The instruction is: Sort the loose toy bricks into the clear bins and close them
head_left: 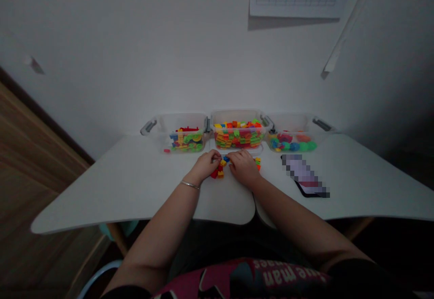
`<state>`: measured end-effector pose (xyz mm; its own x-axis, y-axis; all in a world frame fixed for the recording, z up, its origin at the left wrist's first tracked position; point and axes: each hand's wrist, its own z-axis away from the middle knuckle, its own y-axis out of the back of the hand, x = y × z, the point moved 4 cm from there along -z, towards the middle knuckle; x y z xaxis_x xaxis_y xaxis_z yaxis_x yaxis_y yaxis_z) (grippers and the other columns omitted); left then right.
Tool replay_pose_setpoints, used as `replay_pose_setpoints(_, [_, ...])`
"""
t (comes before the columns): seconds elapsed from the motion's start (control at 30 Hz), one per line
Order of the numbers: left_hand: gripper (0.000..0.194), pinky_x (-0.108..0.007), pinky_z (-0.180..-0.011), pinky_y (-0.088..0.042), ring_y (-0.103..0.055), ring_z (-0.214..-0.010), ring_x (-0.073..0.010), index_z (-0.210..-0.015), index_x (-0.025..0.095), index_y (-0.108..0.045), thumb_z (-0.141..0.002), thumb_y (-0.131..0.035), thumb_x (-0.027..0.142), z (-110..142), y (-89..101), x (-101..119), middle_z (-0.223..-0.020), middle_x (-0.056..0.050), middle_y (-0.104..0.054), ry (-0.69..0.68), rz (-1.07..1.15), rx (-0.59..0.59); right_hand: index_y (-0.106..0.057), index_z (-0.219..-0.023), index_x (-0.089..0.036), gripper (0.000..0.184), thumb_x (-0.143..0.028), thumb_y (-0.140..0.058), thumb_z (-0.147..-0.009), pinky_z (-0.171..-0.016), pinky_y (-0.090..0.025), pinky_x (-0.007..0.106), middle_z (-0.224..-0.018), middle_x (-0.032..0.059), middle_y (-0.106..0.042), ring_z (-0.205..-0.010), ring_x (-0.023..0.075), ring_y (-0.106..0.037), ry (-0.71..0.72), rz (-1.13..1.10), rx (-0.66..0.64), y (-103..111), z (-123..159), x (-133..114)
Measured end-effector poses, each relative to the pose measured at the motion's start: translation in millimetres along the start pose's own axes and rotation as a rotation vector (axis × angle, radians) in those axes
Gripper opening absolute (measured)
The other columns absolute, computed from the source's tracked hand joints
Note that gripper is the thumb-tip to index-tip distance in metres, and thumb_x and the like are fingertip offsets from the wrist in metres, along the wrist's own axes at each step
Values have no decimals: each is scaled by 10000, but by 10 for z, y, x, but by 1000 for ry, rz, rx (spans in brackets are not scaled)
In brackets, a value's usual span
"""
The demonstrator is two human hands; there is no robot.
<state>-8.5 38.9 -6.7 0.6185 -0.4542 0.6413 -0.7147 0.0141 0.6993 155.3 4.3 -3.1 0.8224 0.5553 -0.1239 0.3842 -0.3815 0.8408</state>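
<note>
My left hand (205,165) is closed, its fingertips pinched at a small cluster of plastic building bricks in front of the middle box. The cluster shows a blue brick (226,159), a yellow brick (223,163), red bricks (214,173) and an orange-yellow brick (220,175). From the other side my right hand (243,167) curls over the cluster, its fingertips at the blue brick. Fingers partly hide how the bricks join. More yellow and orange bricks (258,165) peek out beside my right hand.
Along the wall stand three clear boxes: a left box (183,147) of mixed pieces, a middle box (239,129) full of bricks, and a right box (291,132) of round pieces. A phone (304,175) lies at right on the white table (135,186).
</note>
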Motion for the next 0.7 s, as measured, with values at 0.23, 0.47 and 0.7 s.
replay_pose_setpoints(0.23, [107,-321,-845,-542,-675,-862,-176,-908,178,-631,-843,-558,222,-20,-24,-23,-938,-76,-727,-8,-8,-14,-716,-1052,-176,218,-221,-554,-914,-944,-408,399,-1052,87,-735,-973,260,-578,37,32,-16,9,-10,-31])
replay_pose_setpoints(0.47, [137,-303,-842,-545,-682,-869,-174,-953,185,-643,-852,-557,219,-11,-7,-11,-943,-70,-732,-7,-29,-11,-701,-898,-188,103,-218,-604,-883,-866,-408,366,-910,73,-723,-931,246,-578,-20,50,-6,12,-9,7])
replay_pose_setpoints(0.7, [150,-346,-896,-532,-670,-891,-186,-918,176,-672,-836,-547,181,-22,-1,19,-958,-88,-738,-33,-60,-40,-680,-897,-203,130,-149,-569,-857,-867,-414,352,-904,53,-723,-914,233,-588,15,-14,-23,-18,10,12])
